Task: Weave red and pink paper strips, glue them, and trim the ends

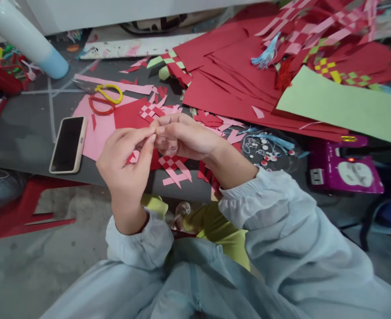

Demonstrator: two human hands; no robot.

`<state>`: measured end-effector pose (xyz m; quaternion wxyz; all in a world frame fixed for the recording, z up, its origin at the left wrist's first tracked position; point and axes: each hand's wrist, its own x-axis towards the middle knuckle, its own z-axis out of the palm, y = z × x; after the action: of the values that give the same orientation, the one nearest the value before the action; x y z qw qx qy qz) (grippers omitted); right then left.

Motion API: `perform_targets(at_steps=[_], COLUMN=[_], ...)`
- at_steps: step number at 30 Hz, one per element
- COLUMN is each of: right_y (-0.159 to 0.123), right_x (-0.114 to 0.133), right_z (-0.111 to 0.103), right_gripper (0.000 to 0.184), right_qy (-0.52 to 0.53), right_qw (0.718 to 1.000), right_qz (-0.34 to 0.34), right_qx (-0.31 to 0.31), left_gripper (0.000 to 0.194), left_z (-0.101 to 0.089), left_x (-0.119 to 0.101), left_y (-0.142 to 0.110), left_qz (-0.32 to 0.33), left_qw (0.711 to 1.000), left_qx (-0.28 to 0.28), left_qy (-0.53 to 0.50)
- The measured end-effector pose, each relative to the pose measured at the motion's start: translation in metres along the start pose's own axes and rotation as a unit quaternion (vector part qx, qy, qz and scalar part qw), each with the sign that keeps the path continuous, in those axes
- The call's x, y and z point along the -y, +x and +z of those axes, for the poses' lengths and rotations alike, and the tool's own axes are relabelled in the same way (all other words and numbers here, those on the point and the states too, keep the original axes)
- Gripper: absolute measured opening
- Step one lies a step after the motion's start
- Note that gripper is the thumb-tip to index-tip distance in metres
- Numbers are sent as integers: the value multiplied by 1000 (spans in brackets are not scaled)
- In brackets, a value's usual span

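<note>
My left hand (pixel 127 155) and my right hand (pixel 185 137) meet fingertip to fingertip over the near edge of the table. Both are pinched closed around something too small to make out. Right behind them lies a woven piece of red and pink paper strips (pixel 149 110). Another checkered paper weave (pixel 174 167), with loose pink ends, shows just below my right hand. Pink paper (pixel 97 128) and red paper (pixel 129 116) lie flat beyond my left hand. Scissors with red and yellow handles (pixel 109 98) rest on the pink paper.
A phone (pixel 67 145) lies at the left. Stacked red sheets (pixel 228 75) and a green sheet (pixel 344 104) cover the back right. A clear bag of small charms (pixel 265 148) sits near a purple box (pixel 346 170). A white-and-blue bottle (pixel 29 40) stands back left.
</note>
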<state>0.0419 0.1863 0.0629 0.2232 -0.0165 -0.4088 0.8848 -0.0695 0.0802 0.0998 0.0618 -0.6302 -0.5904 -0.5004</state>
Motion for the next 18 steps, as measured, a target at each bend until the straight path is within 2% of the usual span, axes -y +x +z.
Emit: perform_targets(at_steps=[4,10,18], right_y=[-1,-5,-3], right_x=[3,7,5], right_z=[-2,-1,1], right_gripper=[24,30,28], right_qy=[-15,-33,-89], right_qw=[1000,999,994], right_qz=[1,-11,-51], right_qx=[20,27,-34], left_gripper=[12,9,9], left_z=[-1,2,3], left_x=[-3,-2,-1], left_y=[0,1,-2], left_qz=[-30,-24,-36], left_qw=[999,1000,998], left_qx=[5,2,3], left_qy=[25,17,50])
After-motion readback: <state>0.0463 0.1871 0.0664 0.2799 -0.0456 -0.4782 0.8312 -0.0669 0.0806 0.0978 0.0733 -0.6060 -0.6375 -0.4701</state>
